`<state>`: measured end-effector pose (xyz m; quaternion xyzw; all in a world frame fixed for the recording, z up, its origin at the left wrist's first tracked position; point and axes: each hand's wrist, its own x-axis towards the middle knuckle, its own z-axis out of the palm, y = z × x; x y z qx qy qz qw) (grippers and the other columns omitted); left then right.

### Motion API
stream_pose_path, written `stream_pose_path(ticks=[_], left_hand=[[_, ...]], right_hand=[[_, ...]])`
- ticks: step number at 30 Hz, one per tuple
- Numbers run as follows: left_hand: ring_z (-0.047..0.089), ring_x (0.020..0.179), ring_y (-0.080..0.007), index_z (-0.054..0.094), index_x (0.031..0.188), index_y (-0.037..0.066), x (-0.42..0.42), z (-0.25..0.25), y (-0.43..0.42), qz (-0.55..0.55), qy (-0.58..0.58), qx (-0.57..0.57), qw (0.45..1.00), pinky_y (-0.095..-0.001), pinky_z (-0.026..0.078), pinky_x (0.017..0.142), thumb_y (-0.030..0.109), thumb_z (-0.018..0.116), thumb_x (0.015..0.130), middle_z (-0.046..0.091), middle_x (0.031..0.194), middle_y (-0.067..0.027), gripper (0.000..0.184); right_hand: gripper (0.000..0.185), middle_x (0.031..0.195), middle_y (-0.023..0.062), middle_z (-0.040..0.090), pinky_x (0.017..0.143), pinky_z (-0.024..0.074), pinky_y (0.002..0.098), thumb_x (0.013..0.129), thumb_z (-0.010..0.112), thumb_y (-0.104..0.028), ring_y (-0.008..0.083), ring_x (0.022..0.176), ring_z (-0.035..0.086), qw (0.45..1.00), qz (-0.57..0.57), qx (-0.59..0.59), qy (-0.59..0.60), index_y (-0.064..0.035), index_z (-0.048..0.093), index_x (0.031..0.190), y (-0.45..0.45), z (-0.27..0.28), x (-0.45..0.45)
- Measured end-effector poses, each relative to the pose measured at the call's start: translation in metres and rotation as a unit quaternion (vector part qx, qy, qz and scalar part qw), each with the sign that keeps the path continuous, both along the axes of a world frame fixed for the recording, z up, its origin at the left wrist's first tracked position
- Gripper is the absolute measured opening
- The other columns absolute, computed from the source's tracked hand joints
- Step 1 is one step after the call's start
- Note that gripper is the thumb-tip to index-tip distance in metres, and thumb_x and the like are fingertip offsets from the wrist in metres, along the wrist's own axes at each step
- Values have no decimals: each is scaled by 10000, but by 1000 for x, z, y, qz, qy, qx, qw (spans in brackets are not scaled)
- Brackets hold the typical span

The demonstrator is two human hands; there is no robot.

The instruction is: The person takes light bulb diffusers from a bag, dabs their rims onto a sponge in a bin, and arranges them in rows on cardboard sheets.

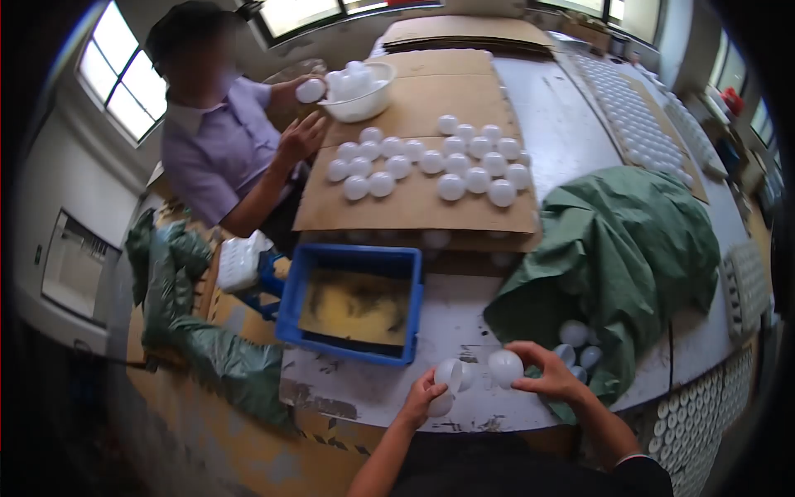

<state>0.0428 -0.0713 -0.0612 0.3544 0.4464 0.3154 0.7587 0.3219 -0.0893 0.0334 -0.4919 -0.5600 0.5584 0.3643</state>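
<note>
My left hand [421,398] is closed around white bulb covers; one bulb cover [448,374] shows its open rim toward the right, and another [441,404] sits below it. My right hand [546,374] pinches a rounded white bulb cover [504,369] between thumb and fingers, a short gap from those at the left. Both hands are above the near edge of the white table [464,311]. Just beyond my right hand, several loose bulb covers [573,333] spill from the mouth of a green sack [617,257].
A blue bin [418,311] with a yellowish bottom stands left of my hands. Farther off, rows of bulb covers [477,179] rest on stacked cardboard [331,211]. Across the table, a person [219,149] holds a bulb cover beside a white bowl [364,106]. More covers [629,116] line the right.
</note>
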Motion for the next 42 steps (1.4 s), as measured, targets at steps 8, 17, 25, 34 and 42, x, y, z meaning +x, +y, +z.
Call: stream_pose_path(ticks=[8, 17, 25, 34, 42], left_hand=[[617, 859, -228, 464, 1201, -8, -76, 18, -47, 117, -188, -101, 970, -348, 524, 744, 493, 647, 754, 590, 1045, -141, 696], [612, 869, -276, 467, 1193, 28, -89, 14, 55, 32, -223, -47, 973, -391, 527, 732, 553, 598, 765, 581, 1050, -154, 690], [611, 862, -288, 466, 1192, 40, -72, 28, 102, 83, -243, -59, 965, -403, 525, 727, 574, 588, 762, 575, 1056, -158, 696], [610, 854, -302, 465, 1191, 54, -31, 55, 40, 194, -282, -123, 932, -415, 524, 722, 597, 577, 759, 569, 1064, -163, 702], [530, 1021, -274, 418, 1228, 103, -17, 66, 3, 173, -301, -127, 929, -443, 498, 771, 596, 588, 755, 499, 1163, -123, 704]], right_hand=[[536, 1032, 68, 574, 907, 314, 409, 617, 748, -276, 239, 995, 517, 840, 192, 369, -349, -132, 532, 1086, 184, -48, -213], [604, 1007, 50, 586, 847, 337, 390, 604, 772, -315, 246, 945, 522, 850, 146, 340, -375, -138, 525, 1125, 226, -39, -200], [523, 1152, 73, 549, 809, 380, 397, 695, 676, -190, 250, 1013, 527, 781, -58, 312, -538, -112, 515, 1187, 382, -41, -105], [351, 1022, 94, 621, 755, 473, 287, 827, 648, -145, 196, 948, 579, 975, 98, 196, -31, -107, 582, 1170, 196, -17, -96], [635, 1309, 169, 443, 985, 376, 409, 758, 712, -360, 297, 1184, 450, 968, 152, 189, -70, -135, 471, 1301, 66, -10, -90]])
